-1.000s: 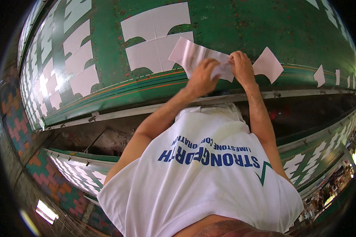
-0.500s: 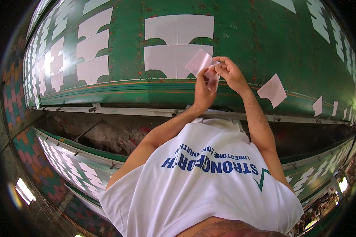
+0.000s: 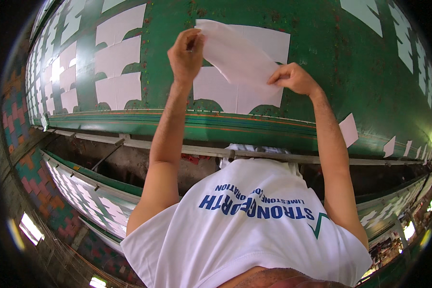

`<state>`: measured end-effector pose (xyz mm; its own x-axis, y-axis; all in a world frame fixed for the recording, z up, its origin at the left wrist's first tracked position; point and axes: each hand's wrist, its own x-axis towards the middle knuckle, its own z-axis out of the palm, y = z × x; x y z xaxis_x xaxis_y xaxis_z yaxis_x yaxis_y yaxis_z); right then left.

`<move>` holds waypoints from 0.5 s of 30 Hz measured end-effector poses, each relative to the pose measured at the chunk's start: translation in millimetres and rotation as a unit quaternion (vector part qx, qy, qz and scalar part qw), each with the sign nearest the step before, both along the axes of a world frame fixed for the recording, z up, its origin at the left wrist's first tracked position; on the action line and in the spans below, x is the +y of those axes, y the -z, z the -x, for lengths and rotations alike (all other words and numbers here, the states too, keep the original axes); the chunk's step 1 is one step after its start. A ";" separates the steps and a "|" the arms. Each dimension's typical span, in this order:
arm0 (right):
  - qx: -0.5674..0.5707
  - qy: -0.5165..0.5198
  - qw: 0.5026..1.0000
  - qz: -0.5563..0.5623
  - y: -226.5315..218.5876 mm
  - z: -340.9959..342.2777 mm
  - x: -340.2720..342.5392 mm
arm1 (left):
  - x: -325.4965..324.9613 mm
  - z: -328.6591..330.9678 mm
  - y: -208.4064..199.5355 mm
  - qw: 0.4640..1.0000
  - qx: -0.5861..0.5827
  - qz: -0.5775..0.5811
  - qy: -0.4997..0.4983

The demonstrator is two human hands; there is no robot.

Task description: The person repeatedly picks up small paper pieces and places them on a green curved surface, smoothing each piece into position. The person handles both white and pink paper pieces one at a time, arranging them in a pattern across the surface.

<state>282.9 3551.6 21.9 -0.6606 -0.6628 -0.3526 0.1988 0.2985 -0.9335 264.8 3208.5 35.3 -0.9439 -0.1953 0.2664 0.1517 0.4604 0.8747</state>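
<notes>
A pale pinkish-white cut fabric piece (image 3: pixel 240 57) is spread out between my two hands above the green table (image 3: pixel 321 57). My left hand (image 3: pixel 185 55) is closed on its far left corner. At the opposite end, my right hand (image 3: pixel 295 79) pinches the edge between thumb and fingers. Partly covered by the held piece, two similar pieces lie flat: a far piece (image 3: pixel 269 43) and a near piece (image 3: pixel 211 89) with curved notches along its near edge. Another pale piece (image 3: pixel 349 130) lies beside my right forearm, which partly hides it.
Columns of matching pale pieces (image 3: pixel 117 91) lie on the table to the left, with more at the far right (image 3: pixel 403 53). A metal rail (image 3: pixel 197 150) runs along the table's near edge. Behind me stands another green table (image 3: pixel 81 187) bearing pale pieces.
My hands have moved apart, left hand to the far left and right hand rightward. The fabric piece, folded between them before, is now opened out. The view has shifted slightly.
</notes>
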 end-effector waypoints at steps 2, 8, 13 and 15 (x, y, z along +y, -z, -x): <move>0.018 0.065 0.998 0.001 4.8 19.7 12.8 | -12.9 24.3 8.8 0.999 -0.007 0.035 -0.019; 0.057 0.298 0.953 -0.010 45.3 104.2 24.8 | -25.3 84.7 52.1 0.996 -0.037 0.068 -0.042; 0.117 0.363 0.914 -0.136 60.5 138.1 18.8 | -30.8 118.3 82.7 0.998 -0.022 0.066 -0.004; 0.152 0.331 0.916 -0.168 60.8 144.2 16.5 | -36.3 132.5 89.7 0.993 0.024 0.113 0.031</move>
